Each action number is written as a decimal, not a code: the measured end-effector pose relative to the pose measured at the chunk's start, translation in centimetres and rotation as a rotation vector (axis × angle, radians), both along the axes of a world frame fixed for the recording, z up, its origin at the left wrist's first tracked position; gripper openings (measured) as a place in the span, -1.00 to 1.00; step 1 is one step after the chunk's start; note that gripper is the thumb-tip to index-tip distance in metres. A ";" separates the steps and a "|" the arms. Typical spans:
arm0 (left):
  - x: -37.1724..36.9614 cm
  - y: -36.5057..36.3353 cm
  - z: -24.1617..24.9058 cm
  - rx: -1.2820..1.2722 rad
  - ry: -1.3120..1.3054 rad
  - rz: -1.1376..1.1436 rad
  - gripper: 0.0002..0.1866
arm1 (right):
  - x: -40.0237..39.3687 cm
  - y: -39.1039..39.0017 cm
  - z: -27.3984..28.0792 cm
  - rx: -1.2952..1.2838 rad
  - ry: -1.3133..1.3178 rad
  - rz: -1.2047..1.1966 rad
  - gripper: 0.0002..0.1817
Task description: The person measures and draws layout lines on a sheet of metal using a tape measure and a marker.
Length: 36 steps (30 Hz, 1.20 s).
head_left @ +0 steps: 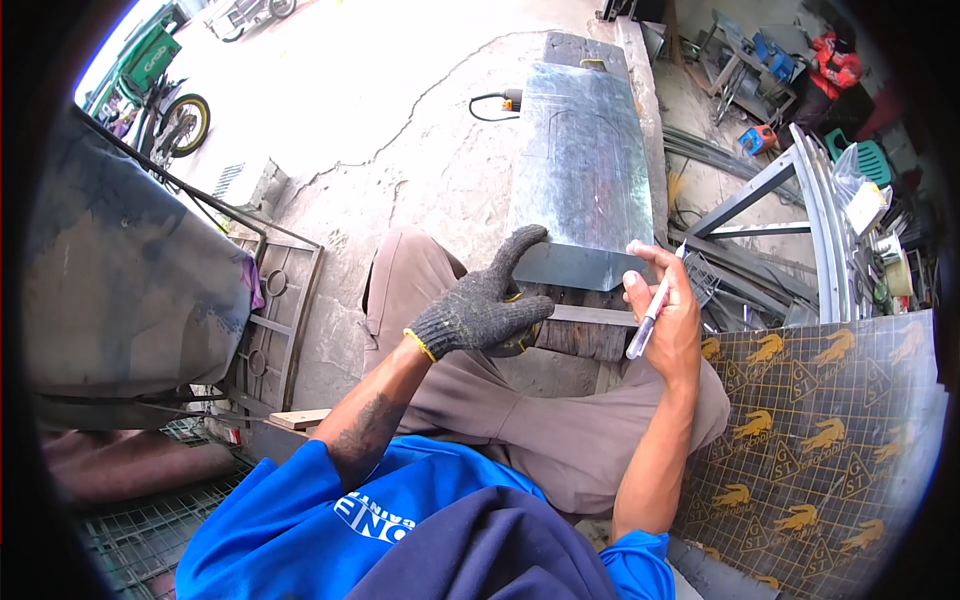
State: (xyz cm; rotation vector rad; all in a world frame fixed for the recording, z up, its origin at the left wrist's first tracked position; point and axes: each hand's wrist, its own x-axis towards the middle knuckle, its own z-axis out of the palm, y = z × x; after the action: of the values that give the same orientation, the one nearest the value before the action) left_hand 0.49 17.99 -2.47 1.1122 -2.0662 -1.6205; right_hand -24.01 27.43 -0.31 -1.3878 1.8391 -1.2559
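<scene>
In front of me a bent metal sheet (585, 160) lies lengthwise on a worn dark bench (590, 340), its folded edge facing me. My left hand (490, 305) wears a dark knitted glove with yellow trim. Its thumb and a finger are spread around the sheet's near left corner, one at the top face and one below the folded edge. Something yellow-edged shows beneath the glove, too hidden to name. At the near right corner is my bare right hand (672, 320), with a clear-barrelled pen (655, 310) held across its fingers. Its fingertips are close to the sheet's edge.
A black-handled tool (510, 100) lies left of the sheet. To the right are metal frames (815, 220) and a crocodile-printed panel (800, 440). A metal grille (275, 330) leans at left. Farther off are a motorbike (180, 125) and a person in red (835, 65).
</scene>
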 end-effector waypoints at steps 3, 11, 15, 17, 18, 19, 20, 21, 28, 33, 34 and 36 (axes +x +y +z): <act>0.0 -0.1 -0.1 -0.019 -0.002 -0.007 -0.05 | 0.1 0.0 -0.2 -0.018 0.005 0.001 -0.63; 0.0 -0.1 -0.2 -0.012 0.008 -0.016 -0.04 | 0.0 -0.1 -0.2 -0.030 0.009 0.000 -0.62; 0.0 -0.2 -0.6 -0.051 0.039 -0.012 -0.03 | 0.0 -0.2 -0.5 -0.065 0.006 -0.004 -0.63; 0.0 -0.1 -0.6 -0.042 0.036 -0.012 -0.03 | 0.1 -0.2 -0.5 -0.083 0.004 -0.004 -0.63; 0.0 -0.1 -0.6 -0.032 0.033 -0.010 -0.03 | 0.1 -0.2 -0.4 -0.077 0.014 -0.008 -0.63; 0.0 -0.1 -0.7 -0.032 0.032 -0.011 -0.03 | 0.2 -0.2 -0.3 -0.070 0.023 -0.012 -0.63; 0.0 -0.2 -0.9 -0.030 0.047 -0.010 -0.03 | 0.2 -0.2 -0.4 -0.070 0.022 -0.013 -0.63; 0.0 -0.2 -1.1 -0.028 0.062 -0.009 -0.03 | 0.1 -0.2 -0.4 -0.068 0.005 -0.010 -0.63; 0.3 0.7 1.5 0.051 0.131 0.006 -0.07 | 0.9 0.1 0.7 -0.114 0.236 -0.001 -0.66; -0.1 2.0 2.5 0.356 0.260 0.021 -0.51 | 2.7 0.4 0.9 -0.187 0.013 0.405 -0.65; -0.1 1.8 2.0 0.352 0.259 0.019 -0.51 | 3.1 0.4 0.8 -0.170 -0.063 0.443 -0.61; -0.2 1.3 1.0 0.152 0.217 -0.030 -0.45 | 3.4 0.5 0.7 -0.128 -0.127 0.504 -0.59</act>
State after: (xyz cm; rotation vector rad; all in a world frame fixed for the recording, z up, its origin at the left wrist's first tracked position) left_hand 0.26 19.32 -1.50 0.9085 -1.8569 -1.8488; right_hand -20.61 27.97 0.36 -1.6626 1.2326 -1.1722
